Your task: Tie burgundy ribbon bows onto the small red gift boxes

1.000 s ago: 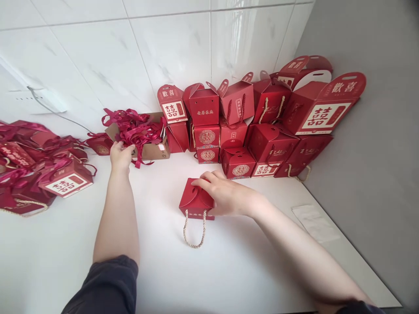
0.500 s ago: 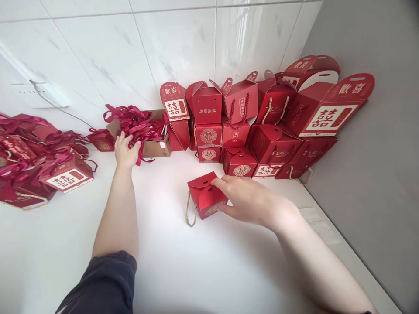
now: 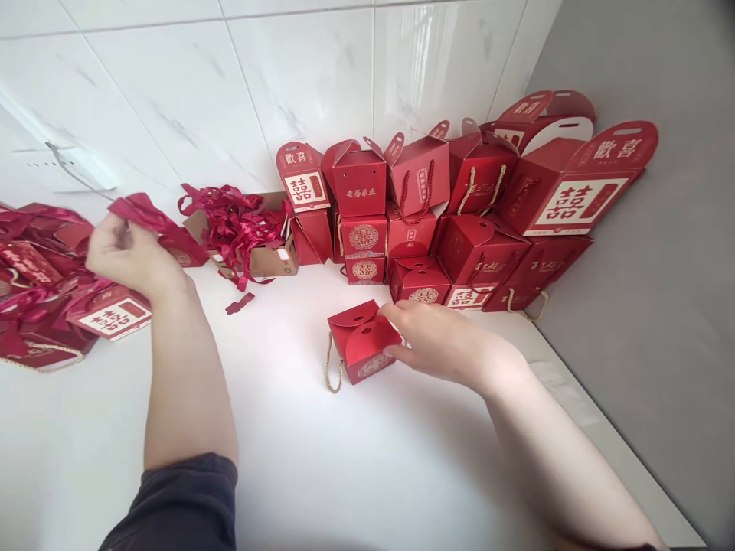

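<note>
My left hand (image 3: 127, 256) is raised above the left part of the table, its fingers pinched on a crimson ribbon (image 3: 150, 216) that trails off to the right. In the middle of the white table stands a small red gift box (image 3: 366, 342) with its scalloped top flaps folded down and a twisted rope handle (image 3: 331, 367) hanging at its left side. My right hand (image 3: 439, 337) grips the box's right side between thumb and fingers. A cardboard box (image 3: 269, 262) heaped with crimson ribbons (image 3: 238, 218) sits against the wall.
Stacked red gift boxes (image 3: 363, 184) line the tiled wall at the back right, beside a grey panel (image 3: 648, 306). Ribboned boxes (image 3: 51, 321) are gathered at the far left. A scrap of ribbon (image 3: 240, 304) lies on the white table (image 3: 321, 459). A cable runs along the wall.
My left hand has moved left from the ribbon heap, drawing out a ribbon. A ribbon scrap now lies in front of the cardboard box. My right hand stays at the gift box.
</note>
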### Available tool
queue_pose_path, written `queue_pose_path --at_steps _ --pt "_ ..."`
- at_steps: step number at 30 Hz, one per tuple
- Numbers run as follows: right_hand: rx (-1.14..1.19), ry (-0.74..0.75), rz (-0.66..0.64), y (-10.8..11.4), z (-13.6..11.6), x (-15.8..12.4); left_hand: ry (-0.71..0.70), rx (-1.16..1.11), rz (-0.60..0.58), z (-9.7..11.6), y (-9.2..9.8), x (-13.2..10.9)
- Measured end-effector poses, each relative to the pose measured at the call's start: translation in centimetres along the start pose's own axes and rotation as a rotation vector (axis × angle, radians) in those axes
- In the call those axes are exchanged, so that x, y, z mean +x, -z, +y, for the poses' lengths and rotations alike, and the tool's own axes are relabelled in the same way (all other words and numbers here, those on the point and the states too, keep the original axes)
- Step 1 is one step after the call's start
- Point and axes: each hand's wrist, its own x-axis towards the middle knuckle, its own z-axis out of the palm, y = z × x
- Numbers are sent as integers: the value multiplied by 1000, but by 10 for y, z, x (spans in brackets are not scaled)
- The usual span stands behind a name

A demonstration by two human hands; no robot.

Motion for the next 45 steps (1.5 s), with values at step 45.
queue_pose_path --at_steps 45 --pt "-201 -43 977 -5 16 14 465 -374 -1338 158 -28 -169"
